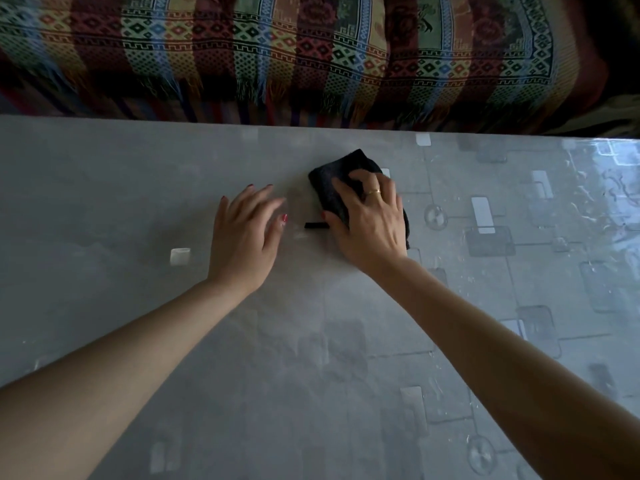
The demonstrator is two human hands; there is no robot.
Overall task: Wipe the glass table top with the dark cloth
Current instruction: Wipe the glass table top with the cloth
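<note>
On a grey glass tabletop [138, 209], the left hand [244, 233] lies flat, fingers straight and spread, holding nothing. Just to its right, the right hand [369, 220] presses down on a folded dark cloth [334, 178], fingers relaxed across it. A patterned striped blanket [311, 50] hangs beyond the far edge.

Both arms reach forward — left hand [244, 233] flat, fingers spread; right hand [369, 221] pressing palm-down.

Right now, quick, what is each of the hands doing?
Left hand: open, fingers straight, holding nothing, over the glass table top.
Right hand: open, fingers pressing flat on the dark cloth.
</note>
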